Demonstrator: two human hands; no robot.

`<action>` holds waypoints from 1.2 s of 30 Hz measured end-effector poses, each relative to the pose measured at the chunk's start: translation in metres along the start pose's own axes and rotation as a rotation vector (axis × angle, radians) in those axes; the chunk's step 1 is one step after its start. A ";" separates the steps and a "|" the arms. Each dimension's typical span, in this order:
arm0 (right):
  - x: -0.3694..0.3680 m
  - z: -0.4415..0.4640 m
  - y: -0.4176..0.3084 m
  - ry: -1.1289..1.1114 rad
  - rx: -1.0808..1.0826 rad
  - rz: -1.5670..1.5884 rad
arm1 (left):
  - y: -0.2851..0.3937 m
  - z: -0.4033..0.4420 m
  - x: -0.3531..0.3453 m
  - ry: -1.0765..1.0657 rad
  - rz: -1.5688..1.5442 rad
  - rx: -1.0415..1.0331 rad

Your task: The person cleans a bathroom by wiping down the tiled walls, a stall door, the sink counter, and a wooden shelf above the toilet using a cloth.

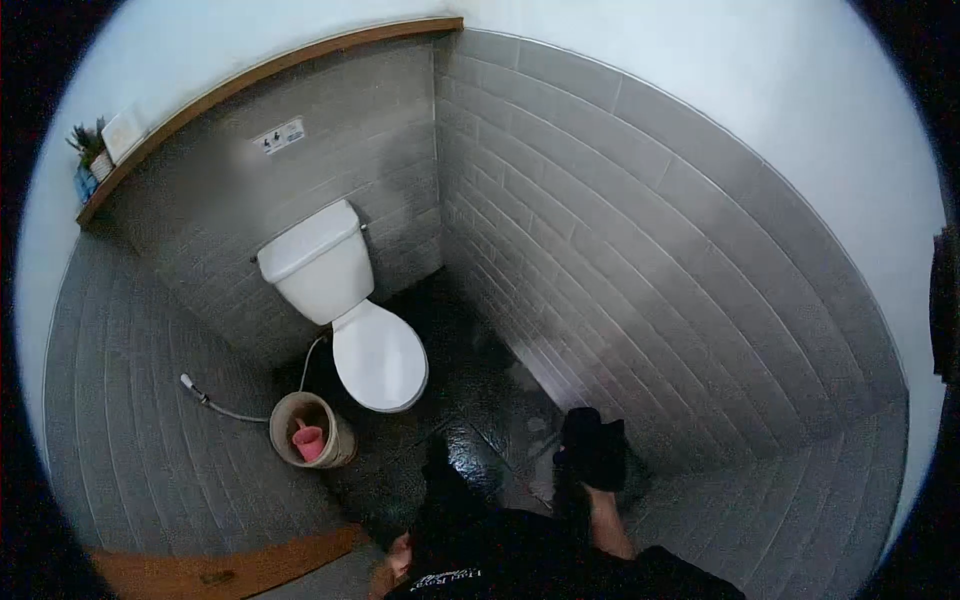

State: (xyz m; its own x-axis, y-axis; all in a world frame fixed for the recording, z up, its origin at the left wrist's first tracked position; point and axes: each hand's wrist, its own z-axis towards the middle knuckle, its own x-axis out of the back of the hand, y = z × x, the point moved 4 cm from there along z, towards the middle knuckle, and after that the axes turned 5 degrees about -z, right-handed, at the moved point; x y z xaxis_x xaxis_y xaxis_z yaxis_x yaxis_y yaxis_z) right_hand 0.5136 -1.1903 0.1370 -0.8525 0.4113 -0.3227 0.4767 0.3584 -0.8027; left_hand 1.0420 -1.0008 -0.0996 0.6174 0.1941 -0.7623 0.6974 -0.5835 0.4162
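Note:
At the lower right, my right hand (601, 497) reaches forward near the tiled wall. A dark black thing (594, 450) is at its end and hides the fingers; it looks held, but I cannot make out its kind. My left hand (399, 556) is low in the view, beside the brown wooden door (225, 578). Only a small part of that hand shows, and whether it touches the door is unclear. Dark clothing with white lettering (450, 577) lies between the hands.
A white toilet (380, 358) with its lid down stands against the back wall. Left of it are a bucket (342, 445) holding a pink dipper (309, 440), and a hose sprayer (195, 389). The dark floor (480, 440) looks wet. A wooden ledge (270, 82) carries a small plant (90, 142).

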 end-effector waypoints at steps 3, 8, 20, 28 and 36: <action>-0.046 -0.001 0.016 -0.110 -0.075 0.091 | 0.032 0.050 -0.015 0.017 0.236 -0.189; -0.154 0.027 -0.024 -0.251 0.019 0.159 | 0.141 0.115 -0.037 0.053 1.511 -0.073; -0.330 0.101 -0.158 -0.432 0.212 0.682 | 0.401 0.182 -0.582 -0.385 1.460 -0.881; -0.319 0.091 -0.135 -0.259 0.281 0.547 | 0.342 0.243 -0.632 -0.862 1.816 -0.972; -0.248 0.049 -0.169 -0.295 0.299 0.912 | 0.284 0.271 -0.708 -0.948 1.496 -0.575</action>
State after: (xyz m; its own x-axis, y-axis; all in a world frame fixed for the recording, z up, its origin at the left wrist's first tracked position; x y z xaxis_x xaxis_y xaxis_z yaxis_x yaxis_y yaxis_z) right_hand 0.6340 -1.3938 0.3285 -0.2268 0.1848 -0.9563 0.9354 -0.2321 -0.2667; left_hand 0.7043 -1.5179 0.4237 0.5153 -0.7316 0.4465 -0.0184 0.5113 0.8592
